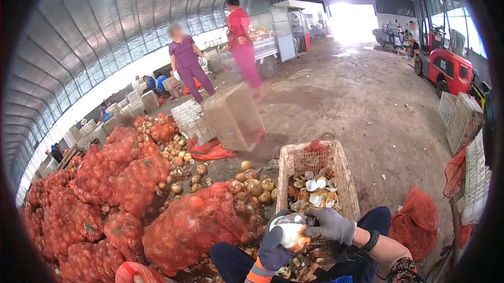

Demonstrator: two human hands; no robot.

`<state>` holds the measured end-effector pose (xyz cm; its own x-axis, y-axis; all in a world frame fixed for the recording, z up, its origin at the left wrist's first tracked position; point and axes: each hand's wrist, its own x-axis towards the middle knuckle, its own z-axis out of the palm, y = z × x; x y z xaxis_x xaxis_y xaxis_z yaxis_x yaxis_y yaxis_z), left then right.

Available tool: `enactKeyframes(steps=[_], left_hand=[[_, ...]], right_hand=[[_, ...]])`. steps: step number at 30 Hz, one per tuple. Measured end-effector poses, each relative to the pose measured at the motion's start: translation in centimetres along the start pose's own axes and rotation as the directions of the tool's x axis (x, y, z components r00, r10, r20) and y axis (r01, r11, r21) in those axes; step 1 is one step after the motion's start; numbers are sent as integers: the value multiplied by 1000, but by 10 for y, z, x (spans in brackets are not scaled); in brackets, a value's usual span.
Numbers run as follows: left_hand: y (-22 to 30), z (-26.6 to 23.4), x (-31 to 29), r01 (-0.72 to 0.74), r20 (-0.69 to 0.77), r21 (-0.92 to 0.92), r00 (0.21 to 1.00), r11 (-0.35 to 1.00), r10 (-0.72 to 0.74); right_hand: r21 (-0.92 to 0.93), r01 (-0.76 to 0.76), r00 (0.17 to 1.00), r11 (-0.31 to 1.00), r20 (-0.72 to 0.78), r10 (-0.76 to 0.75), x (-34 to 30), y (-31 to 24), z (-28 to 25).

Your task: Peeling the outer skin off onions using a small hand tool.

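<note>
My left hand (274, 246), in a dark blue glove with an orange cuff, grips a round pale shell (290, 232) from below. In a grey glove, my right hand (331, 225) rests on top of the same shell, with something thin against it that I cannot make out. Both hands are over my knees, just in front of a beige plastic crate (341, 170) that holds opened shells and bits of red net. A bulging red mesh sack (191, 225) of shellfish lies to the left of my hands, with loose shellfish (252, 186) beside it.
A big heap of red mesh sacks (100, 183) fills the left. A tilted empty crate (233, 118) and white crates (189, 118) stand behind it. Two people (186, 62) (241, 36) stand farther back. A red forklift (446, 68) and stacked crates (464, 120) are at the right.
</note>
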<state>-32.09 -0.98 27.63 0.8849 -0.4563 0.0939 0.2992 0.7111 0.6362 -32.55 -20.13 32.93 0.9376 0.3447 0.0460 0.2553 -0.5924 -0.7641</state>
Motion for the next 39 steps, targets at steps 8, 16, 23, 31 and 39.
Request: enactKeyframes(steps=[8, 16, 23, 31, 39], left_hand=[[-14, -23, 5, -168, 122, 409, 984, 897, 129], [5, -9, -2, 97, 135, -88, 987, 991, -84], [-3, -17, 4, 8, 54, -406, 998, 914, 15], [23, -12, 13, -31, -184, -269, 983, 963, -20], [16, 8, 12, -4, -101, -326, 994, 946, -31]], right_hand=[[2, 45, 996, 999, -74, -45, -11, 3, 9], [-157, 74, 962, 985, -251, -112, -12, -23, 13], [-313, 376, 878, 872, -180, -443, -17, -22, 7], [-475, -329, 922, 816, -346, 171, 23, 48, -53], [55, -72, 983, 996, -162, 81, 27, -5, -9]])
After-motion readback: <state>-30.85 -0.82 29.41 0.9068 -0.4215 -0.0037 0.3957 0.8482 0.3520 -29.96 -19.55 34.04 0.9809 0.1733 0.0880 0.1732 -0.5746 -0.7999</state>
